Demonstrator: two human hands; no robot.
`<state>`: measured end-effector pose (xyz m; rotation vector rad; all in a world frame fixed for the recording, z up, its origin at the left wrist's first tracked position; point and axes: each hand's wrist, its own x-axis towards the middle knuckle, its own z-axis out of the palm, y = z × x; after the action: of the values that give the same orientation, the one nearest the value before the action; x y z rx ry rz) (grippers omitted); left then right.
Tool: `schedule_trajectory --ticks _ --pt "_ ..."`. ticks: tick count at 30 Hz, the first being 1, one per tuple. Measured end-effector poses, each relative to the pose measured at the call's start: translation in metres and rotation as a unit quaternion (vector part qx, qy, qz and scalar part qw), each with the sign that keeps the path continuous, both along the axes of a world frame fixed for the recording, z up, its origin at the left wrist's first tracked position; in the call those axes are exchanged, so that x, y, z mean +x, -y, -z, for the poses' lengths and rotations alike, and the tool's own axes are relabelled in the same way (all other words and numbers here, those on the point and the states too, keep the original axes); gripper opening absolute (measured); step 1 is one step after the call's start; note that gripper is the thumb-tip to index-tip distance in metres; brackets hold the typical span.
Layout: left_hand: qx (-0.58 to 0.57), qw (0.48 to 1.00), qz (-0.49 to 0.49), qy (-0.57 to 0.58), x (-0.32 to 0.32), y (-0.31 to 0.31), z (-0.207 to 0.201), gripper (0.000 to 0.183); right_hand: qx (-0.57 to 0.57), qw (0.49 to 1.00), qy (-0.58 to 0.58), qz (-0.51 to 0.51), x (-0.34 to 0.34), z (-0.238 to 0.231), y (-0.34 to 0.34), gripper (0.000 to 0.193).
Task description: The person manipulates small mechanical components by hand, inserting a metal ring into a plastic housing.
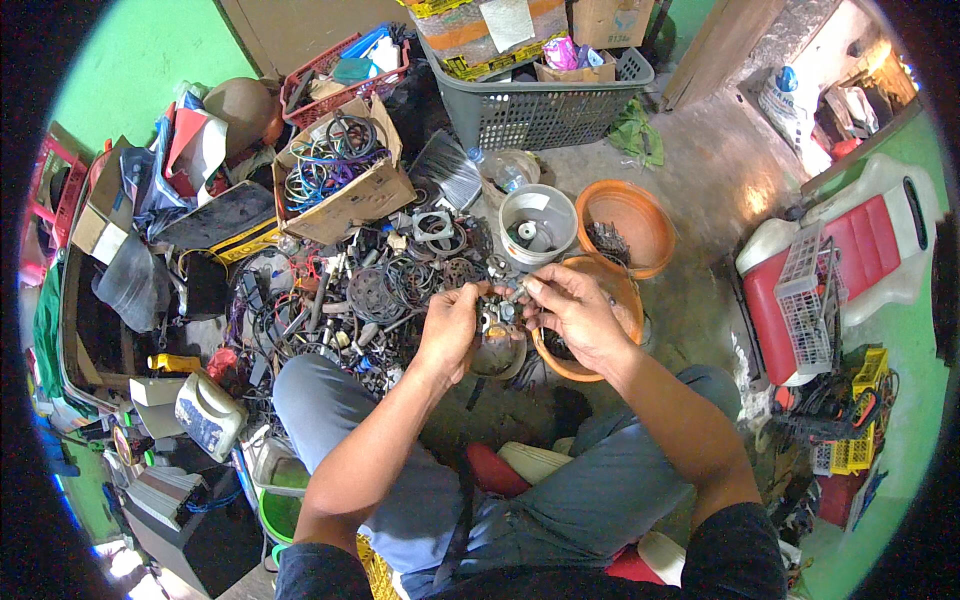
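Note:
My left hand (450, 328) is closed, with its fingertips pointing toward the right hand; what they grip is mostly hidden. Opposite it, my right hand (580, 318) pinches a small greyish metal part (514, 293) between thumb and fingers. Both hands meet over a round, worn metal piece (498, 360), where more small metal bits show. An orange basin (625, 290) with dark pieces inside lies right behind and under my right hand. Just beyond the hands stands a white bucket (538, 212) with a few metal parts in it.
A heap of scrap parts and cables (370, 300) spreads to the left. Behind it is a cardboard box (350, 205) of coiled wires. A second orange basin (640, 225) stands beyond the bucket, a grey crate (530, 110) at the back, and a red-white seat (850, 250) at right.

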<state>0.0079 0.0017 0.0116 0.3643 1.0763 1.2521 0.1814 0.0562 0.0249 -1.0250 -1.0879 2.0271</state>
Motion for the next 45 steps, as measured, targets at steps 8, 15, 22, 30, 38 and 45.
schedule_trajectory --ticks 8,15,22,30,38,45 --pt "-0.017 0.999 -0.029 0.022 -0.002 0.001 0.001 0.034 -0.022 0.994 -0.068 0.088 0.014 -0.011 -0.021 0.025" --pt "-0.013 1.0 -0.009 0.023 -0.007 0.0 0.007 0.033 0.046 0.994 -0.093 0.038 0.011 -0.02 -0.015 0.022" --pt "-0.009 0.999 -0.022 0.024 -0.006 0.0 0.009 0.033 0.049 0.995 -0.077 0.037 0.012 -0.023 -0.016 0.03" --pt "-0.006 0.999 -0.016 0.026 -0.007 0.001 0.012 0.033 0.027 0.991 -0.125 0.043 0.013 -0.024 -0.017 0.033" --pt "-0.007 1.0 -0.02 0.023 -0.006 0.001 0.009 0.034 0.031 0.989 -0.143 0.022 0.014 -0.029 -0.016 0.034" --pt "-0.015 0.999 -0.025 0.015 -0.006 0.001 0.006 0.034 0.03 0.998 -0.054 0.03 0.011 -0.032 -0.016 0.026"
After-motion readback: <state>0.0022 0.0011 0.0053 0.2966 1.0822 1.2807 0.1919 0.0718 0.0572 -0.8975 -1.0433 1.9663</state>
